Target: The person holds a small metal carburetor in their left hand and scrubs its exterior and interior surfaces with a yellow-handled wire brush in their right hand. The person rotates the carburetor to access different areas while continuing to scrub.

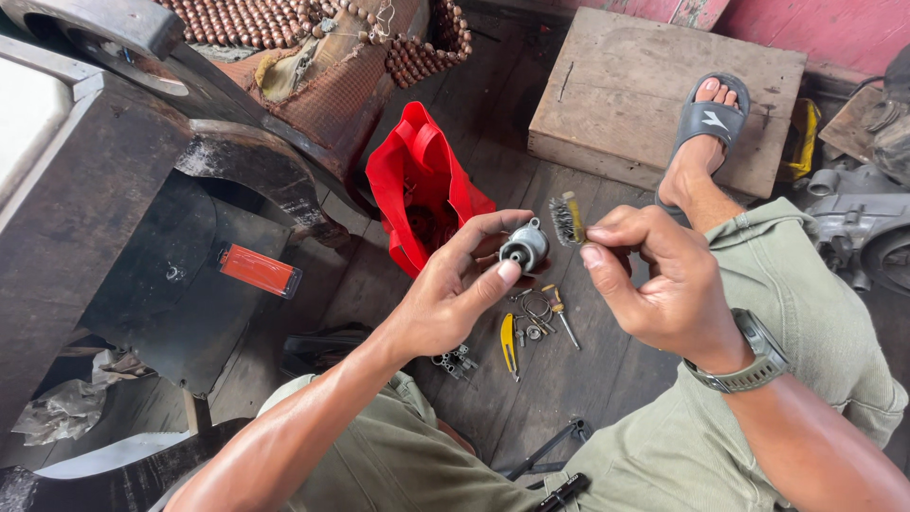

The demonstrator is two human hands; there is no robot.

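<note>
Scrubbing now: small metal part (pixel 524 246) pinched in left hand (pixel 445 303), wire brush (pixel 567 220) gripped by right hand (pixel 664 284); short strokes are best kept light.

At about twelve o'clock from my hands, just past my fingers, a bright red soft bag (pixel 417 185) stands open on the dark wooden floor, its handles flopped over the mouth. At nine o'clock, a flat orange-red rectangular label plate (pixel 260 270) lies tilted on the black panel.
</note>
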